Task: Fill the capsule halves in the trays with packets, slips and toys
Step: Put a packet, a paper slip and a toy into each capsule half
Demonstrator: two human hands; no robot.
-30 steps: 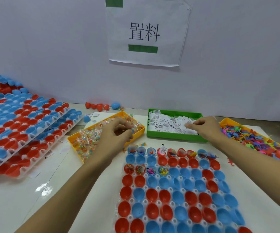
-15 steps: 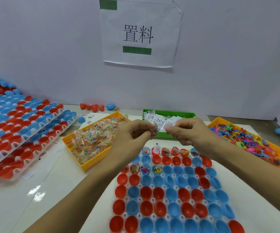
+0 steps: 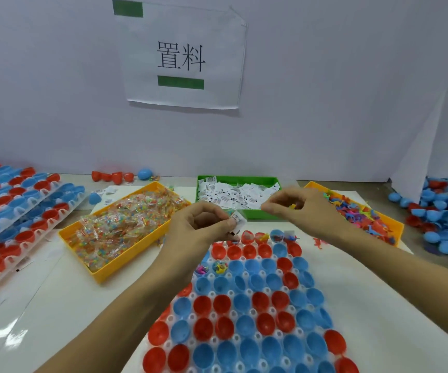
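Two hands hover just above the far rows of the capsule tray (image 3: 247,313). The left hand (image 3: 204,224) pinches a small packet or slip (image 3: 237,219) between thumb and forefinger; blur leaves me unsure which. The right hand (image 3: 298,208) has its fingers curled round what looks like a yellow toy (image 3: 293,206). Most capsule halves (image 3: 244,327) nearer than the hands lie empty; only those directly beneath them hold contents. The risk is a misdrop: these pieces are light, so either could flutter into an already filled cup or skip between cups. A wrist brushing the shallow halves could tip them.
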